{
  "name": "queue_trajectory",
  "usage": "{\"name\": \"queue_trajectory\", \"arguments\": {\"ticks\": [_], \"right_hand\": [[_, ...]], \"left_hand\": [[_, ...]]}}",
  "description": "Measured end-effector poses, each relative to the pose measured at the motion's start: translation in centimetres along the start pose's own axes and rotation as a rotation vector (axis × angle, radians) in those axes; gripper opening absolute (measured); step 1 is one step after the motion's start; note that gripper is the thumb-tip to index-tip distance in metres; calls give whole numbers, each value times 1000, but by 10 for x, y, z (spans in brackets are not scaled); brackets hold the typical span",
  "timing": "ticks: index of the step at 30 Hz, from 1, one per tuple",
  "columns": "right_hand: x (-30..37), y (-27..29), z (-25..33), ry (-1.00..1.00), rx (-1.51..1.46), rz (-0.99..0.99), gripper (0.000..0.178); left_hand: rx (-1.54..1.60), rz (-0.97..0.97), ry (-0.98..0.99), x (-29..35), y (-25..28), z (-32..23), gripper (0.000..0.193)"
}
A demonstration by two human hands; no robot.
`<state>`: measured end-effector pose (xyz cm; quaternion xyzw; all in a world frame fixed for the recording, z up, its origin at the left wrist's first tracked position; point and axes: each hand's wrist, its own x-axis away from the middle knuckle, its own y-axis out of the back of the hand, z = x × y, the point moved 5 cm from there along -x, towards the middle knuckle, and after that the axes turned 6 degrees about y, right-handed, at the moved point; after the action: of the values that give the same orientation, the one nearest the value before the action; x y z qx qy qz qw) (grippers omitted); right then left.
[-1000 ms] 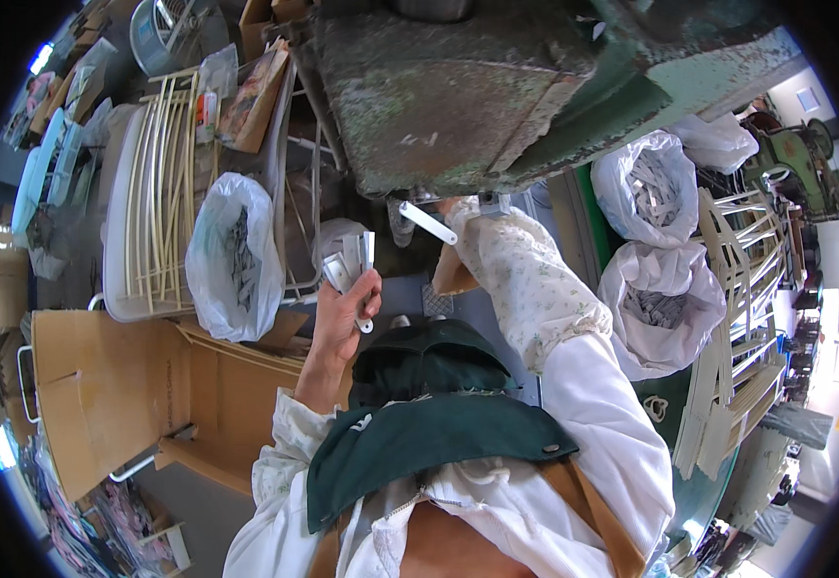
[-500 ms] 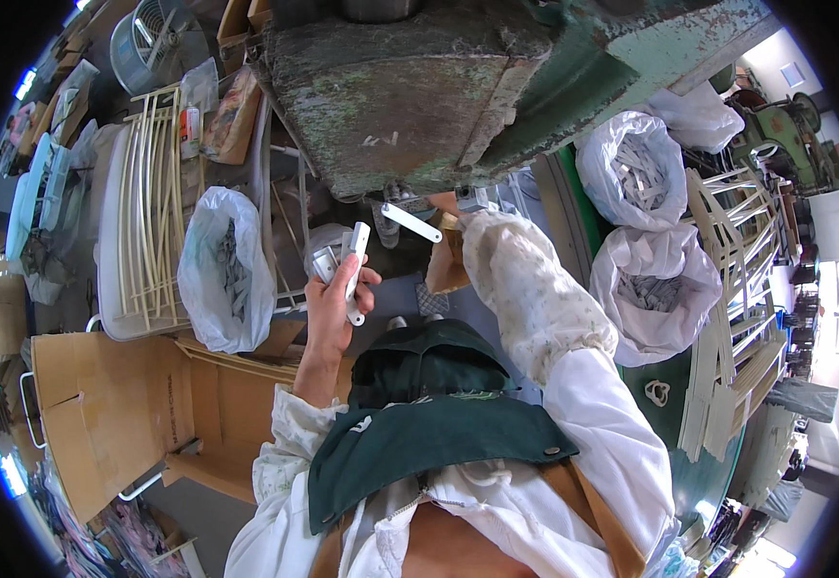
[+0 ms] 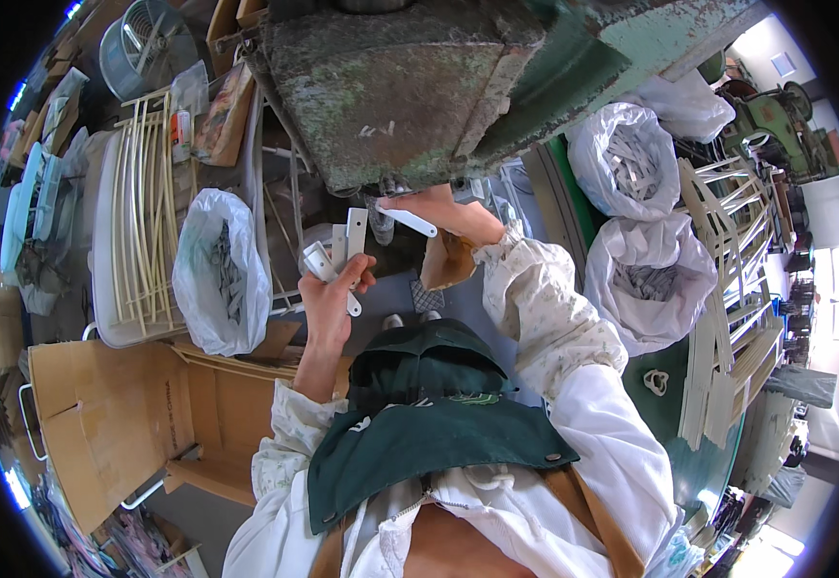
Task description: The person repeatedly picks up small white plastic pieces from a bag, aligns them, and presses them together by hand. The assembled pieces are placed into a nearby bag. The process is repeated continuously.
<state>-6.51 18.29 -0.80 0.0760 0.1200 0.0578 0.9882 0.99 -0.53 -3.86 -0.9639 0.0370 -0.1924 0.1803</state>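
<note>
My left hand (image 3: 327, 301) is closed around several white flat strips (image 3: 355, 234) with small holes at their ends, fanned upward between thumb and fingers. Under the lower edge of the worn green machine (image 3: 390, 106), another white strip (image 3: 410, 221) lies slanted, its rounded, holed end toward the right. My right hand (image 3: 448, 214) reaches in from the right, its fingertips closed at that strip's left end. Part of those fingers is hidden beneath the machine. A brown paper or cardboard piece (image 3: 446, 260) hangs just below my right wrist.
White bags of grey strips stand left (image 3: 183, 289) and right (image 3: 598, 279). Long pale slats lie in a bin (image 3: 103, 279) at the left and stack (image 3: 718, 376) at the right. An open cardboard box (image 3: 101, 414) sits lower left; a fan (image 3: 140, 53) stands far left.
My right hand has moved left to the slanted strip's left end and now shows beyond its sleeve. The strips in my left hand have shifted and fanned apart.
</note>
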Motion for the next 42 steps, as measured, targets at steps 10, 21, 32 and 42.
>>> {"name": "queue_trajectory", "arguments": {"ticks": [10, 21, 32, 42], "right_hand": [[-3, -6, -26, 364, 222, 116, 39], [12, -3, 24, 47, -88, -65, 27], [-2, 19, -36, 56, 4, 124, 17], [-17, 7, -69, 43, 371, 65, 19]], "left_hand": [[24, 55, 15, -13, -8, 5, 19], [348, 206, 7, -36, -20, 6, 20], [-19, 73, -28, -6, -28, -20, 19], [181, 58, 36, -2, -24, -2, 30]]}}
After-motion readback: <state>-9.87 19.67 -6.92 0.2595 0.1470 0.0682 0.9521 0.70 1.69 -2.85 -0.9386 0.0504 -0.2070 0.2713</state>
